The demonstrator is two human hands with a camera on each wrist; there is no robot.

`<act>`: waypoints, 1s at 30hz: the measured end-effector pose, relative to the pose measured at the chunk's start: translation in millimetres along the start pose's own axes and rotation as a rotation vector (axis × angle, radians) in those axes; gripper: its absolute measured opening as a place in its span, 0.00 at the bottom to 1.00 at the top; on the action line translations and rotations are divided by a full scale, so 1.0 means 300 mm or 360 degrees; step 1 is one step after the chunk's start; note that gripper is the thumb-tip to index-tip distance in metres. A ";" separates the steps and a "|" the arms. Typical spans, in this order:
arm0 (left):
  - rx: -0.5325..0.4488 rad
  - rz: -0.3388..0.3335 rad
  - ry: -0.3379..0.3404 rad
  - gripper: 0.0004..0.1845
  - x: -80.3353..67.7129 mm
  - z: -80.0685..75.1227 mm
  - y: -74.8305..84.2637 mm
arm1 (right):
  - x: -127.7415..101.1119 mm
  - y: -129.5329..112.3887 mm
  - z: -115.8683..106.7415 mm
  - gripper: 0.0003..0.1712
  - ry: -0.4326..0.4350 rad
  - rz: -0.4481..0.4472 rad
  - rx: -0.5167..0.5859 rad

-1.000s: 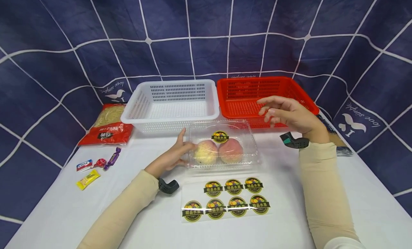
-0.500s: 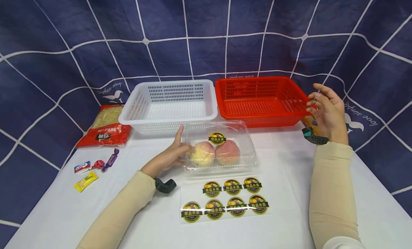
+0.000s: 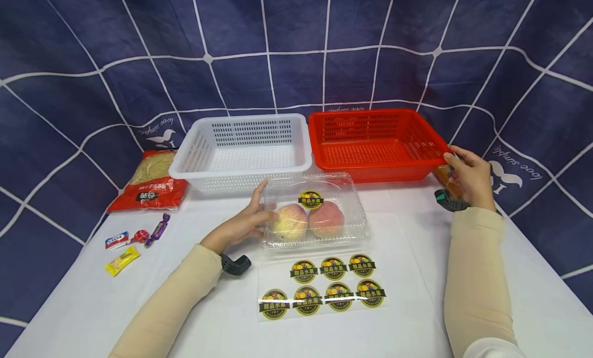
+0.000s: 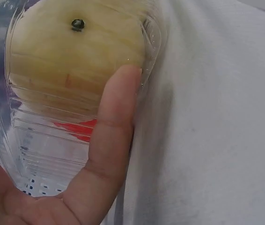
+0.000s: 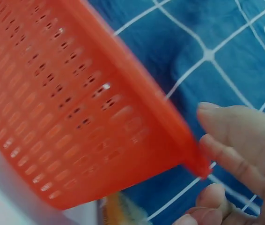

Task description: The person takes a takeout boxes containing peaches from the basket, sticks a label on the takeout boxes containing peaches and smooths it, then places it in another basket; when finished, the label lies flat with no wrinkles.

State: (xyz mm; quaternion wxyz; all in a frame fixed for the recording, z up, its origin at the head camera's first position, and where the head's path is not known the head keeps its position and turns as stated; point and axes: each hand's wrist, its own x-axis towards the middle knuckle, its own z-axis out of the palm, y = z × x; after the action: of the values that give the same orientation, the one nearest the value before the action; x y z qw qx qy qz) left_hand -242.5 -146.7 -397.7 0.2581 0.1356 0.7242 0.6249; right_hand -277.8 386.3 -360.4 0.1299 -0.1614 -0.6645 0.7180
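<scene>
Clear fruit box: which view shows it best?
The head view: the whole clear fruit box with two peaches, left hand on its side. Left wrist shows only one corner against a finger. Right wrist shows none of it.

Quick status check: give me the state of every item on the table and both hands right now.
clear clamshell box: closed, two peaches inside, sticker on lid
white basket: upright, empty
red basket: upright, empty
sticker sheet: flat, seven stickers on it
noodle packet: sealed, lying flat
candies: wrapped, loose
left hand: fingers straight against the box's end
right hand: at red basket's corner, grip unclear
</scene>
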 end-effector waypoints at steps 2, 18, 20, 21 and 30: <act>0.0006 0.0002 -0.0006 0.64 -0.002 -0.003 0.000 | 0.009 0.010 0.003 0.38 0.0004 0.0099 -0.0022; 0.0039 0.0043 0.0073 0.56 -0.031 0.000 0.042 | 0.017 0.029 0.010 0.30 0.0007 0.0189 0.0202; 0.0041 0.0039 0.0077 0.56 -0.043 0.005 0.054 | 0.016 0.029 0.009 0.29 0.0001 0.0192 0.0230; 0.0041 0.0040 0.0077 0.55 -0.051 0.009 0.061 | 0.015 0.029 0.009 0.29 -0.0002 0.0192 0.0243; 0.0103 0.0072 0.0112 0.51 -0.083 0.038 0.182 | 0.006 0.030 0.019 0.25 -0.0014 0.0170 0.0328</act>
State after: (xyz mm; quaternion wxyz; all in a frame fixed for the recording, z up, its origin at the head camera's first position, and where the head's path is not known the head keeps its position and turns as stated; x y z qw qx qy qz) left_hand -222.6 -140.3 -340.5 0.2139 0.1382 0.7495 0.6111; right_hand -281.6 381.1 -369.1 0.1045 -0.1791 -0.5783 0.7891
